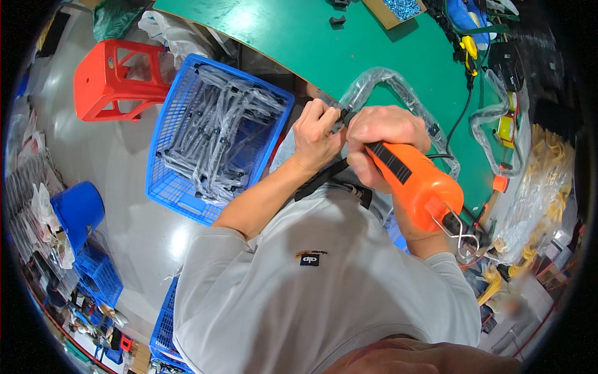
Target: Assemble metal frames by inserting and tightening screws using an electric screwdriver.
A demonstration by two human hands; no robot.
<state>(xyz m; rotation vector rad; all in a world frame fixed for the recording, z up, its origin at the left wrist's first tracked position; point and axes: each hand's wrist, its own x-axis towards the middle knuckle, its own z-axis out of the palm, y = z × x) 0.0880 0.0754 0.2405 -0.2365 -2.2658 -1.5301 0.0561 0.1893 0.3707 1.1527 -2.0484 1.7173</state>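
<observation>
My right hand point(387, 134) is wrapped round an orange electric screwdriver point(423, 187), whose wire hanging loop points back toward me. Its tip end reaches to the left, close to my other hand. My left hand point(317, 134) is closed at the end of a bent tube in clear plastic wrap point(408, 93), by a small black fitting point(346, 116). Exactly what sits between those fingers is partly hidden. The wrapped tube lies over the near edge of the green table point(280, 31). A black cable runs from beside the screwdriver across the table.
A blue crate point(159, 143) full of wrapped tubes with black fittings stands at my left, beside a red stool point(93, 81). An open box of screws point(402, 9) sits at the table's far side. Another wrapped bent tube point(483, 121) lies at the right. A blue bin point(78, 212) stands far left.
</observation>
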